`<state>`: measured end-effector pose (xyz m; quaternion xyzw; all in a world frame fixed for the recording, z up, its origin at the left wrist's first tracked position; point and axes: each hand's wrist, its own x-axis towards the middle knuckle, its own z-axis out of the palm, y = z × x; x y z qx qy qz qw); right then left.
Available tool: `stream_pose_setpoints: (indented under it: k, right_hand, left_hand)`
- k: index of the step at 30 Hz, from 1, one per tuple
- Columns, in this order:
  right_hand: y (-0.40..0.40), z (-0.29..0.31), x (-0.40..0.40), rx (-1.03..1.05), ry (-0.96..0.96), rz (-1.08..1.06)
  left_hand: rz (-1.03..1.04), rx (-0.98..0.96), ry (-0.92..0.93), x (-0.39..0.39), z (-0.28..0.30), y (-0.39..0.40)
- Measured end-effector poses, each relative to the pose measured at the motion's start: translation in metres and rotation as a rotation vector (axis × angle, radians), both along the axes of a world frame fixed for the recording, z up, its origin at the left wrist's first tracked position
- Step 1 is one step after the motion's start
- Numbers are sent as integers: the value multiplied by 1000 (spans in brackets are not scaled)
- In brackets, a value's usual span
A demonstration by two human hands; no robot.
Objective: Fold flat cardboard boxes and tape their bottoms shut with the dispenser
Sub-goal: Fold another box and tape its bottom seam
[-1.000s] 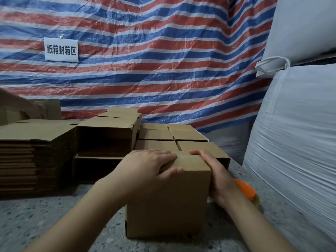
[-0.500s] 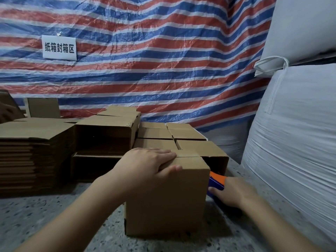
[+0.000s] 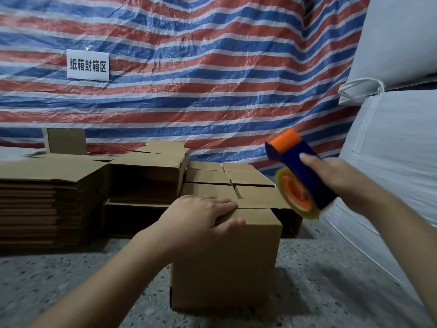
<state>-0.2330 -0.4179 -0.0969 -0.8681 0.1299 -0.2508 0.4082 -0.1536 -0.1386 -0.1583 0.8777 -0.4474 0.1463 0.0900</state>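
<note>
While the left hand pressed flat, fingers straight and together, on the closed flaps of the upright cardboard box on the speckled bench, the right hand gripped the tape dispenser in the air above the box's right side, long axis tilted, orange end up-left, tape roll lowest. Flat cardboard stack lay at the left.

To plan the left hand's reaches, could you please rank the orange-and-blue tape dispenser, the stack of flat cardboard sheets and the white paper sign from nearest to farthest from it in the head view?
From the left hand:
1. Orange-and-blue tape dispenser, up to its right, gripped by the right hand.
2. Stack of flat cardboard sheets, far left on the floor.
3. White paper sign, high on the striped tarp.
</note>
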Motion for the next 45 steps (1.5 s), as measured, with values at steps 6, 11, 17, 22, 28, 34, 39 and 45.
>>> stream_pose_setpoints:
  k: [6, 11, 17, 22, 28, 34, 39, 45]
  right_hand:
    - [33, 50, 18, 187, 208, 340]
    - [42, 57, 39, 183, 360, 371]
    - [51, 63, 52, 78, 456, 346]
    - [57, 67, 58, -17, 503, 349]
    - [61, 70, 61, -42, 539, 362]
    - [62, 70, 61, -35, 552, 374]
    - [67, 75, 58, -64, 597, 368]
    - [50, 89, 50, -185, 697, 279]
  left_hand:
    - [27, 29, 51, 1, 0, 0]
    - [-10, -31, 67, 3, -2, 1]
    - [-53, -616, 747, 11, 12, 8]
    - [124, -1215, 1078, 20, 35, 7]
    - [87, -1166, 1127, 14, 38, -1]
    - [122, -1224, 1076, 7, 36, -6]
    - [183, -1291, 980, 4, 28, -13]
    - [325, -1520, 1078, 13, 27, -16]
